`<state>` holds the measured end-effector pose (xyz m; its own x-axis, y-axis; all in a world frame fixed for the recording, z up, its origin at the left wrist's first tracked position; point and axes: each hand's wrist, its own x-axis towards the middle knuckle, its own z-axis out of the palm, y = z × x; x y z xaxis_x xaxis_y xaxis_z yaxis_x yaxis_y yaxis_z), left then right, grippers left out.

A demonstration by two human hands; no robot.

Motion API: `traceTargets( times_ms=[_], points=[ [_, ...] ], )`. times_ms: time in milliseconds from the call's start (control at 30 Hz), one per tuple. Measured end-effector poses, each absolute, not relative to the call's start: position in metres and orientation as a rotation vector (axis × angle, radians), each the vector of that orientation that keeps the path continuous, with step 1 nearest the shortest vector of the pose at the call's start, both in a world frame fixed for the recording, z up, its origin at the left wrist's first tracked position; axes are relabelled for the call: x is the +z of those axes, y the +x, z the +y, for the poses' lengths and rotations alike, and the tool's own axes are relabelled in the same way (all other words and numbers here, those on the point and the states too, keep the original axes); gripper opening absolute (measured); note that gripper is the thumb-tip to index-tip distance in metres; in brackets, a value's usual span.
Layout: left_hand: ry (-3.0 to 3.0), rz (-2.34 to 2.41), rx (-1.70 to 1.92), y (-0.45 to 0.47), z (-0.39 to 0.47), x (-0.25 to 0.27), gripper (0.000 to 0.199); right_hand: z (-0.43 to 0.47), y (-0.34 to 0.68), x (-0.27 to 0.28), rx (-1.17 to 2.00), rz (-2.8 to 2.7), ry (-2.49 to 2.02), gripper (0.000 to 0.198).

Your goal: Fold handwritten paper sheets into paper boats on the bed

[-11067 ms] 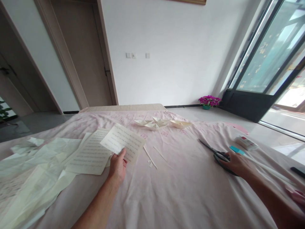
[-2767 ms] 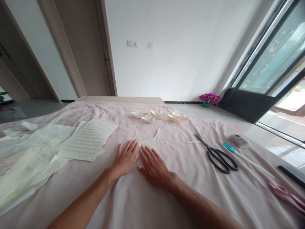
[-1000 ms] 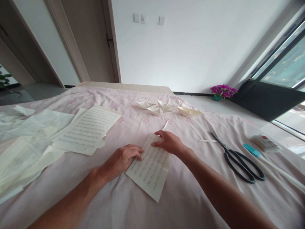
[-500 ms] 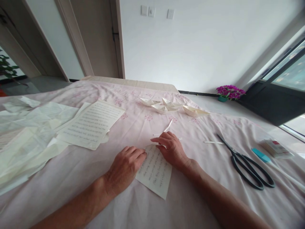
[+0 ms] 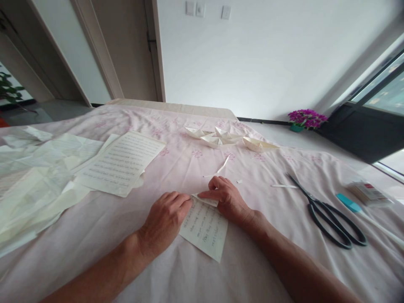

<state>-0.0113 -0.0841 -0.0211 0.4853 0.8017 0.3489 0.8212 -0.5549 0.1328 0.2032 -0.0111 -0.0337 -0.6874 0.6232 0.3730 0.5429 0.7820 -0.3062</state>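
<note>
At the left end of the pink cloth (image 5: pixel 176 269): loose papers (image 5: pixel 53 185), thin and crumpled, in an overlapping heap. Beside them, partly on top, a stack of written pages (image 5: pixel 120 164), askew.

Next, the left hand (image 5: pixel 166 214): palm down, fingers bent, tips at the left edge of the sheet; whether it grips or only presses, I cannot tell from where I stand.

Between the hands, flat on the cloth: one handwritten sheet (image 5: pixel 205 235), a corner pointing towards the person. Newly changed: its far edge, raised half a second ago, is now turned over as a narrow flap (image 5: pixel 208 200). By my reading, a fold is begun but not yet pressed sharp.

Right hand (image 5: pixel 229 200): fingers curled, grasping that flap and covering its right end.

Just beyond: paper slivers (image 5: pixel 224 164) and a scrap (image 5: pixel 239 181), near enough to hinder the far edge. Further off, a cluster of paper boats (image 5: pixel 217 141), with a single boat (image 5: pixel 260 145) to its right.

Far right, well clear of the work: a white strip (image 5: pixel 282 186) by the tips of black-handled scissors (image 5: pixel 311 198); a blue-ended tool (image 5: pixel 348 203); a small clear box (image 5: pixel 368 192).

The soft, rumpled cloth looks a poor backing for creasing.
</note>
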Motion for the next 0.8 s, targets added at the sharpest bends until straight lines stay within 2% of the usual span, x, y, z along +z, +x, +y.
traceTargets(
  times_ms=[300, 800],
  points=[
    [-2.634, -1.474, -0.557, -0.0118, -0.0844, -0.0237, 0.02, -0.0096, 0.2035, -0.0355, 0.242, -2.555, -0.872, 0.07],
    [-2.632, -1.515, -0.548, -0.0128, -0.0824, -0.0249, 0.02, -0.0078, 0.2033, -0.0352, 0.26, -2.575, -0.849, 0.069]
  ],
)
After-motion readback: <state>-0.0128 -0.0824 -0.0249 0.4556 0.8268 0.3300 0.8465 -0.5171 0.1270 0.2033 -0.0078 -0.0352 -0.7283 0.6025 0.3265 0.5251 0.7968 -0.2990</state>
